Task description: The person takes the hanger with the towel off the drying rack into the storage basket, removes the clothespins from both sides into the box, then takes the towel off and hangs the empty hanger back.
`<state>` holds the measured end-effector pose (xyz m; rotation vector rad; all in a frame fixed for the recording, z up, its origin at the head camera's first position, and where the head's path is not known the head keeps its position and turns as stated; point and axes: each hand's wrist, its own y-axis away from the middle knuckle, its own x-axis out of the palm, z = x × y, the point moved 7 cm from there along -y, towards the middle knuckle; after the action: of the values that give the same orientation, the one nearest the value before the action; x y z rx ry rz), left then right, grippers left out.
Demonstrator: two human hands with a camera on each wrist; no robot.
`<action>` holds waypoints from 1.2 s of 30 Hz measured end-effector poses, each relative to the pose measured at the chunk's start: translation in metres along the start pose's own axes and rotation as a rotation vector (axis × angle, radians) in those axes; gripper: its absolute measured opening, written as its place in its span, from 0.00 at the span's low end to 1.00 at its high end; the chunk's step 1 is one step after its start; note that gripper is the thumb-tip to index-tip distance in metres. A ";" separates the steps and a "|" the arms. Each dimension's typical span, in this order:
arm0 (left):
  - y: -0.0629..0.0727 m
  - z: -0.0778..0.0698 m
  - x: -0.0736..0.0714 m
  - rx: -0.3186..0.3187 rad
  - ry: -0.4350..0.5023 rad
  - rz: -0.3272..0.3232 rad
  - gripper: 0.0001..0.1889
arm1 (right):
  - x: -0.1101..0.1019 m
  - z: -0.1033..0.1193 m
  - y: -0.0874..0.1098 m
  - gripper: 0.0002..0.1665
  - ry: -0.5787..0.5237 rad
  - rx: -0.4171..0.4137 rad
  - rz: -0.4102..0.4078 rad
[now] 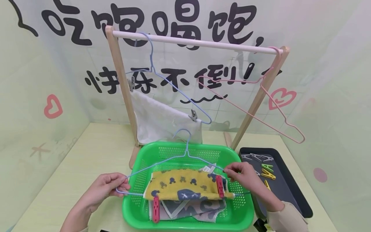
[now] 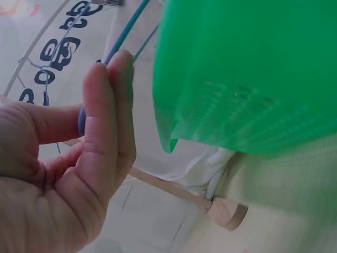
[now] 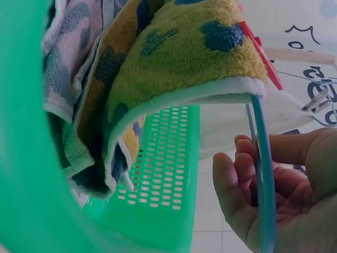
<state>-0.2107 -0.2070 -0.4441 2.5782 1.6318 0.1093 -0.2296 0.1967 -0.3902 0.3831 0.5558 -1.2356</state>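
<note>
A blue hanger (image 1: 186, 153) is held over a green basket (image 1: 128, 209). My left hand (image 1: 110, 184) grips its left end, which the left wrist view shows between thumb and fingers. On the other side my right hand (image 1: 239, 174) pinches the sloping right arm of the hanger. A yellow towel (image 1: 168, 180) with blue-grey patterns lies over the bottom bar. Two red clothespins, a left clothespin (image 1: 156, 209) and a right clothespin (image 1: 220, 186), clip it near its ends. Below, a pinkish-grey cloth (image 1: 207, 212) lies in the basket.
Behind the basket stands a wooden rack with a white rail (image 1: 185, 41). On it hang a blue hanger (image 1: 176, 88) with a white cloth (image 1: 162, 116) clipped on, and a pink hanger (image 1: 232, 96). At right, a dark tray (image 1: 292, 190) holds several clothespins (image 1: 268, 174).
</note>
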 end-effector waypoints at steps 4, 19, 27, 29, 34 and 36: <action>0.000 0.001 0.000 0.017 0.116 0.015 0.12 | -0.003 0.006 0.001 0.09 0.056 -0.097 -0.063; -0.003 -0.003 0.003 0.076 0.219 0.013 0.16 | 0.013 0.029 -0.005 0.09 0.191 -0.286 -0.012; -0.005 -0.003 0.004 0.077 0.235 0.011 0.17 | 0.017 0.019 -0.010 0.16 0.134 -0.083 0.091; -0.005 -0.003 0.004 0.074 0.231 0.009 0.17 | 0.017 0.017 -0.011 0.16 0.126 -0.066 0.093; -0.005 -0.003 0.004 0.067 0.227 0.006 0.17 | 0.016 0.017 -0.010 0.14 0.106 -0.057 0.079; -0.006 -0.003 0.005 0.064 0.231 0.006 0.17 | 0.015 0.018 -0.010 0.14 0.099 -0.061 0.070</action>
<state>-0.2142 -0.2004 -0.4419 2.7051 1.7268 0.3738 -0.2318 0.1718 -0.3840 0.4106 0.6587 -1.1344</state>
